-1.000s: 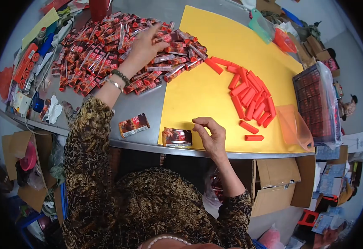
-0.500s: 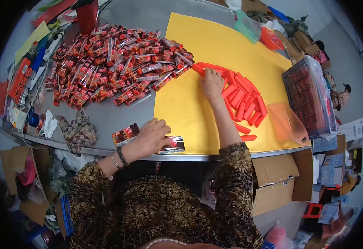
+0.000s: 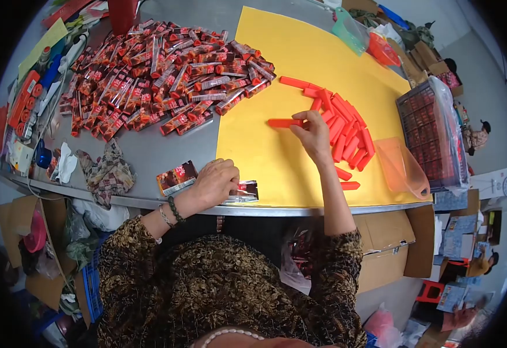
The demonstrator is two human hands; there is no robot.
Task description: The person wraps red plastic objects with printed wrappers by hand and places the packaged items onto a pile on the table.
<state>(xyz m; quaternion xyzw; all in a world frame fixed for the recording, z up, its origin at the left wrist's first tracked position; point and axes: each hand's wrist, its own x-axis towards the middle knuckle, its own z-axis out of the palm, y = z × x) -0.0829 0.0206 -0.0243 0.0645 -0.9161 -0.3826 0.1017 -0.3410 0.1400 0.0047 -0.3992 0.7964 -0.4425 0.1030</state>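
Between the thumb and fingers of my right hand (image 3: pixel 316 138) is a red stick (image 3: pixel 282 123), held level above the yellow sheet (image 3: pixel 259 156). Beside that hand lies a loose heap of similar red sticks (image 3: pixel 337 124). My left hand (image 3: pixel 215 184) rests at the table's front edge, its fingers curled onto a dark printed wrapper (image 3: pixel 247 190), partly hidden under them. Just left of it lies a stack of printed wrappers (image 3: pixel 177 177). A large pile of wrapped red sticks (image 3: pixel 149 81) covers the table further left.
An orange scoop (image 3: pixel 401 168) and a dark crate (image 3: pixel 430 133) stand at the right. A crumpled cloth (image 3: pixel 107 172) lies at the left, near tools and cables. A green scoop (image 3: pixel 349 32) is at the back. Cardboard boxes (image 3: pixel 384 249) sit below the table edge.
My right hand has drawn back from the far side of the red heap towards me, bringing a red stick with it. My left hand stays at the wrapper, and the view has shifted slightly.
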